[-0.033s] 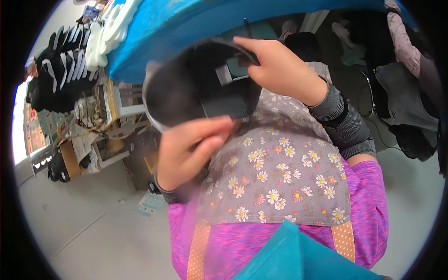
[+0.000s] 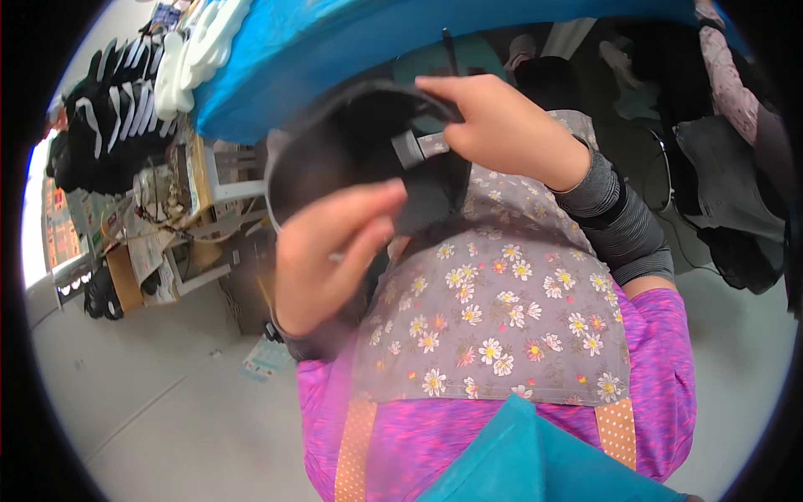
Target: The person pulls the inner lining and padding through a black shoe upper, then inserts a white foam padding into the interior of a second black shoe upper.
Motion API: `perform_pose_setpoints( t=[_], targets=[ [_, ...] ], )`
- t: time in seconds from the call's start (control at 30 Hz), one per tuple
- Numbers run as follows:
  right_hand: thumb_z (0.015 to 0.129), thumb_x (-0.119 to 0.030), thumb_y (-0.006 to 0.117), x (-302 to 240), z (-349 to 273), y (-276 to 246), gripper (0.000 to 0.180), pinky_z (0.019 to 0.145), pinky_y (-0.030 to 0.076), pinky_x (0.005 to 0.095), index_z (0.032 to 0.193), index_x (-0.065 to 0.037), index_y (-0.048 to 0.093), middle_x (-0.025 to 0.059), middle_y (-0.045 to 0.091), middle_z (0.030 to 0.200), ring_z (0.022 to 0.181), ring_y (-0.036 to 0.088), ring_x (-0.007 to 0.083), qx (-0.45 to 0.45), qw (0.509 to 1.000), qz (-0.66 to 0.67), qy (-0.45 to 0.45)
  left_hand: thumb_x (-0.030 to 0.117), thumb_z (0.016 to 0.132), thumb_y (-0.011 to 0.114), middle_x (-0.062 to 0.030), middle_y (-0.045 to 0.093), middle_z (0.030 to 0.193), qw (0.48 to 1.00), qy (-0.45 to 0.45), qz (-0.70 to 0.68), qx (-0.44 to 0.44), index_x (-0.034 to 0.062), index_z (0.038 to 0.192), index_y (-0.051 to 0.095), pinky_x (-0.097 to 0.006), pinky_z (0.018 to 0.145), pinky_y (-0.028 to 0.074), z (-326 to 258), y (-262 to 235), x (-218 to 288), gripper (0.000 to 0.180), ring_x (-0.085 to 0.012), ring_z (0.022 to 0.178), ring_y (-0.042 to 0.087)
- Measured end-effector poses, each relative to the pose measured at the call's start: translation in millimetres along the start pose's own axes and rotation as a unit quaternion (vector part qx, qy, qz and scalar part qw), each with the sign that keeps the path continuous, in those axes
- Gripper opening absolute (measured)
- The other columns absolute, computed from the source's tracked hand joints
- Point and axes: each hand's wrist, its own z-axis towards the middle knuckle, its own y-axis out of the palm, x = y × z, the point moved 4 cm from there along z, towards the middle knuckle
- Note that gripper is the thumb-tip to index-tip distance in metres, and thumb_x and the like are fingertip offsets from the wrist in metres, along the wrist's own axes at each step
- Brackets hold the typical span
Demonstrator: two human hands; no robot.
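A black, hollow, cap-like fabric piece [image 2: 322, 159] hangs before my apron, its dark inside facing me and partly blurred. A small white label [image 2: 408, 149] shows within it. My right hand [image 2: 510, 125] pinches its upper right rim, thumb and index finger along the edge. In front of its lower part is my left hand [image 2: 330, 259], smeared by motion, the index finger stretched out and the thumb apart from it. Nothing shows between those two fingertips. The other left fingers are curled and partly hidden.
A blue covered table [image 2: 335, 50] lies just beyond, with white foam-like shapes [image 2: 196, 58] on its left end. Black pieces with white strips [image 2: 109, 125] are stacked at far left, above a cluttered bench and a cardboard box [image 2: 125, 280]. Another person's sleeve [image 2: 728, 75] shows at upper right.
My left hand has shifted up and slightly left, its thumb and index finger spreading further apart. The black piece has tilted and shifted slightly. My right hand keeps its hold with little movement.
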Motion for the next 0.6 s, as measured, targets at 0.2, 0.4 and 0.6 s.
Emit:
perform_pose_setpoints(
  t=[0.2, 0.4, 0.6],
  targets=[
    [0.080, 0.001, 0.053, 36.3, -4.0, 36.5, 0.054, 0.055, 0.054, 0.0316, 0.133, 0.007, 0.054, 0.0191, 0.069, 0.084, 0.053, 0.065, 0.0198, -0.179, 0.970, 0.051, 0.157, 0.004, 0.086, 0.070, -0.0151, 0.067, 0.111, 0.944, 0.032, 0.322, 0.059, 0.0017, 0.114, 0.066, -0.039, 0.090, 0.049, 24.2, 2.2, -60.5, 0.029, -0.0349, 0.103, 0.063],
    [0.081, -0.001, 0.052, 47.5, -14.6, 40.5, 0.050, 0.055, 0.054, 0.0306, 0.131, 0.007, 0.055, 0.0170, 0.070, 0.085, 0.054, 0.066, 0.0195, -0.151, 0.966, 0.082, 0.194, 0.013, 0.081, 0.077, -0.0144, 0.063, 0.110, 0.871, 0.027, 0.467, 0.152, 0.0032, 0.113, 0.063, -0.040, 0.086, 0.050, 27.8, 10.0, -80.8, 0.037, -0.0335, 0.101, 0.061],
    [0.075, -0.001, 0.063, 46.6, -17.3, 36.2, 0.019, 0.051, 0.053, 0.0325, 0.092, 0.007, 0.065, 0.0148, 0.068, 0.070, 0.053, 0.065, 0.0203, -0.122, 0.957, 0.145, 0.221, 0.021, 0.083, 0.077, -0.0143, 0.064, 0.090, 0.867, -0.058, 0.475, 0.143, 0.0023, 0.099, 0.062, -0.038, 0.072, 0.052, 25.1, 11.5, -96.5, 0.028, -0.0341, 0.081, 0.063]
  ],
)
